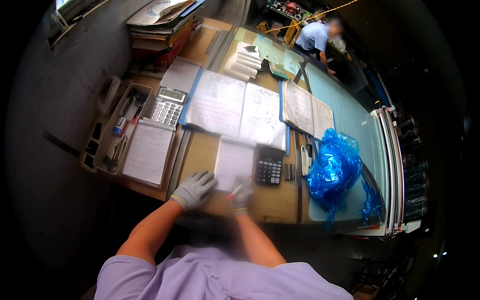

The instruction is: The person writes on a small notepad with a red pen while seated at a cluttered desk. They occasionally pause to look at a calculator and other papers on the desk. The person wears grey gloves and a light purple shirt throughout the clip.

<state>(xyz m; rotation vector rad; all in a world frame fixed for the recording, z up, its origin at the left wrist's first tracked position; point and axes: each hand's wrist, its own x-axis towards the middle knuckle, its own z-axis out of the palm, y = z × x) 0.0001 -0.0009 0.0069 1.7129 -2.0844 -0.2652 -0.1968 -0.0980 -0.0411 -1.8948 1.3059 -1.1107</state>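
A grey knitted work glove covers my left hand (194, 190), which lies flat at the lower left corner of a white notepad (233, 156), fingers stretched out. My right hand (242, 196), gloved too and blurred, grips a red and white pen (234, 189) at the pad's lower right corner. Just right of the pad lies a black calculator (269, 165). Above it an open ledger (216, 104) with handwritten pages is spread in a blue cover. What is written on the pad is too faint to make out.
Crumpled blue plastic (334, 167) sits on the right, beside a stapler (306, 159). A second open book (306, 109) lies behind. On the left are a silver calculator (169, 106), a spiral notebook (149, 154) and a pen box (142, 91). A person (315, 39) leans over the far end.
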